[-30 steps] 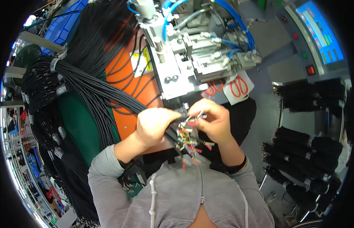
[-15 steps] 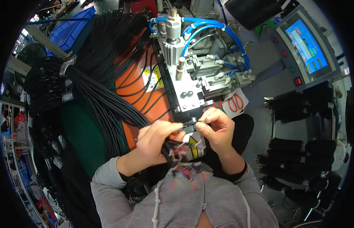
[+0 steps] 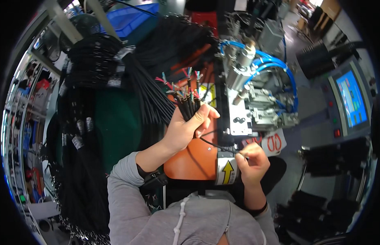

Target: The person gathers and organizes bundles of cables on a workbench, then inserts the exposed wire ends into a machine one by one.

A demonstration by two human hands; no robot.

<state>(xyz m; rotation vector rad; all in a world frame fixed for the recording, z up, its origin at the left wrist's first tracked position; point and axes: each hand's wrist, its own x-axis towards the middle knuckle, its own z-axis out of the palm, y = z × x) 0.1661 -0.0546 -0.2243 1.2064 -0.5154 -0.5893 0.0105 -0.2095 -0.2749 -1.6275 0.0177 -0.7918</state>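
Observation:
My left hand [image 3: 186, 128] is raised and grips a bundle of thin black cables [image 3: 186, 101] whose stripped red, green and blue ends fan out upward. My right hand [image 3: 252, 161] is lower, near the front of the orange machine base [image 3: 192, 163], and pinches a single black cable [image 3: 216, 145] that runs back to the bundle. Just above the right hand stands the grey metal press head [image 3: 239, 118] of the machine, with blue air hoses [image 3: 275, 65] above it.
Large hanks of black cables [image 3: 100, 69] hang at the left over a green surface [image 3: 116, 122]. A touch screen panel [image 3: 351, 102] stands at the right. Red-handled scissors [image 3: 271, 143] lie beside the machine. More black cable bundles [image 3: 328, 167] sit at right, a blue bin [image 3: 124, 18] behind.
My left hand has lifted the cable bundle up and away from the right hand. The right hand has moved down to the machine's front with one cable. The view has tilted upward.

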